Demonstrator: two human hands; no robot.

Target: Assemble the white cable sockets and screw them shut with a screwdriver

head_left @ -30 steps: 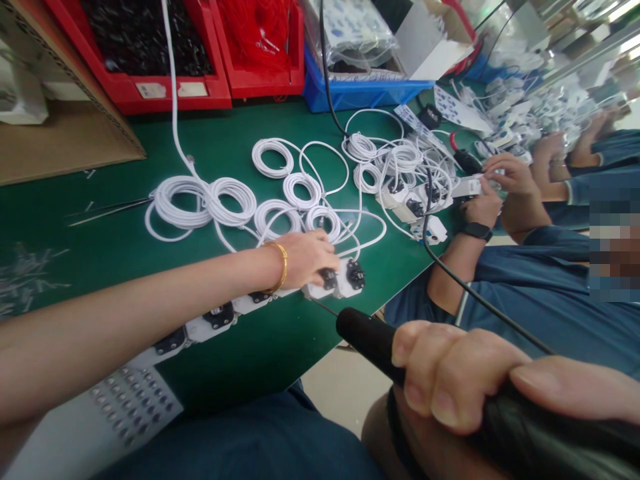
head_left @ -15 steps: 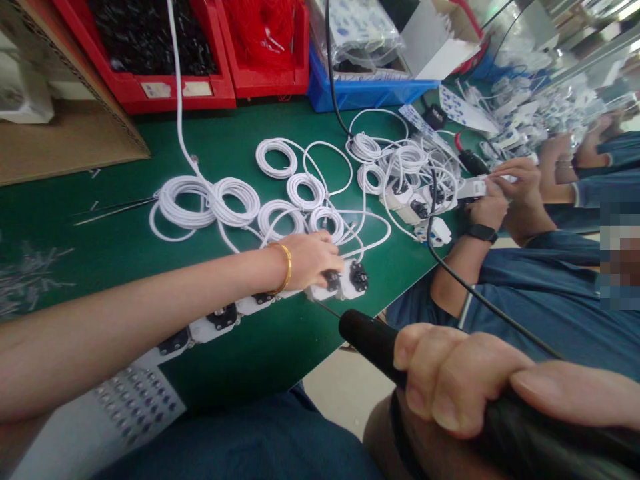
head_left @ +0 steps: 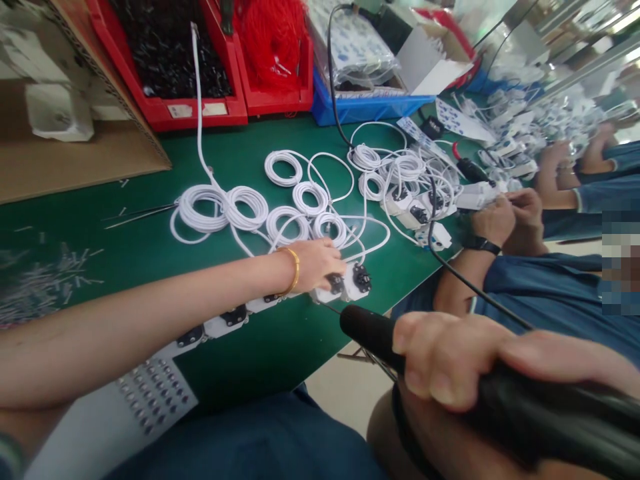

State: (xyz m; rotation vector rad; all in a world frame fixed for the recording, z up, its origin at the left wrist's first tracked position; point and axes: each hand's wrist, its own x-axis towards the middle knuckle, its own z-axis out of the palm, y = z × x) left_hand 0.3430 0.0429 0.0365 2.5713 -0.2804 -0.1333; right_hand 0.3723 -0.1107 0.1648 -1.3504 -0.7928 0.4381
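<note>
My left hand (head_left: 315, 265), with a gold bangle at its wrist, is closed on a white plug housing (head_left: 321, 296) with a black pin face, steadying it on the green bench. My right hand (head_left: 450, 360) wraps round a black electric screwdriver (head_left: 373, 331). Its thin bit points left and meets, or nearly meets, the near side of that housing; exact contact is too small to tell. Right beside it stands another white plug housing (head_left: 356, 288) with black pins. Several more housings (head_left: 227, 323) run in a row under my left forearm, partly covered by it.
White cable coils (head_left: 247, 208) lie behind the housings, with tweezers (head_left: 143, 215) and loose screws (head_left: 65, 273) to the left. Red bins (head_left: 200, 113) and a blue tray (head_left: 375, 110) line the back. A co-worker's hands (head_left: 500, 217) handle white parts at the right; a black cord (head_left: 480, 293) crosses there.
The view has shifted a little, so the bench things sit further right and lower. My left hand still grips the housing, and the screwdriver bit stays at its side.
</note>
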